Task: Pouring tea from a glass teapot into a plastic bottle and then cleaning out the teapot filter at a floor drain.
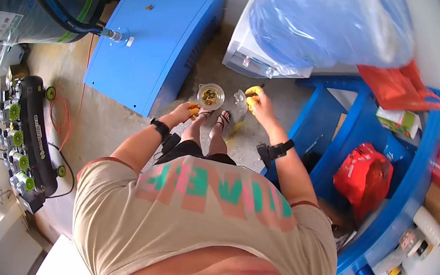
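In front of my feet, a round clear container (220, 99) shows small yellow-brown pieces (209, 96) inside. My left hand (184, 112) is closed at its near left edge and appears to hold it. Yellow coverings show on the fingers of both hands. Just to the right of the container, my right hand (259, 105) is closed on a clear lid (240, 100), held apart from the container and tilted. The undersides of the container and the lid are hidden.
A large blue machine cabinet (160, 20) stands ahead on the left. Ahead on the right is a white cabinet (238, 55) under a blue plastic-wrapped bundle (327, 28). Blue shelving (342, 121) with a red bag (363, 173) runs along my right. A black compressor (35, 135) and red hose (66, 126) lie left.
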Tool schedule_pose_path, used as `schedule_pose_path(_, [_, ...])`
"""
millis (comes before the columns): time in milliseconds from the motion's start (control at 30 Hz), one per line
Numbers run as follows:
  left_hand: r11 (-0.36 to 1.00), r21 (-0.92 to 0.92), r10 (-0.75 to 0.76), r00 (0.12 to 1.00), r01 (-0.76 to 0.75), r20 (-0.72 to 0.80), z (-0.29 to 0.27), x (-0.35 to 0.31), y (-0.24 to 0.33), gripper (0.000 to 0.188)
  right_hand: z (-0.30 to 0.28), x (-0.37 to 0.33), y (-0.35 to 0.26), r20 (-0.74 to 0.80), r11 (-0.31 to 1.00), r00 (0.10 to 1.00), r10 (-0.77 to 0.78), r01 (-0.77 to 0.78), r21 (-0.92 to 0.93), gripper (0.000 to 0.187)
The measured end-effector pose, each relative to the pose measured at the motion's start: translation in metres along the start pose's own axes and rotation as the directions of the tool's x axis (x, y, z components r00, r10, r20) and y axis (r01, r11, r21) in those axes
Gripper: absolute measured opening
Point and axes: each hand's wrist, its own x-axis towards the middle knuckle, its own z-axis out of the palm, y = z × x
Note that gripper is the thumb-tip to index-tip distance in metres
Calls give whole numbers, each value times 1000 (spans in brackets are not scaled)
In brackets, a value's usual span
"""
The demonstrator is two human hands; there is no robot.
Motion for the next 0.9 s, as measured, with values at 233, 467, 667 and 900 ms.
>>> schedule_pose_path(233, [998,6,58,993,-58,-99,0,122,-15,32,18,111,14,11,789,998,67,-46,-612,45])
schedule_pose_path(467, [990,-66,119,993,-121,-24,19,195,18,31,30,146,17,4,671,962,271,-186,-717,50])
schedule_pose_path(667, [967,-189,175,985,-172,2,28,206,42,28,31,154,17,-7,662,962,273,-193,-724,48])
schedule_pose_path(900, [965,-134,234,971,-227,39,38,207,52,30,34,159,15,0,628,934,357,-240,-740,43])
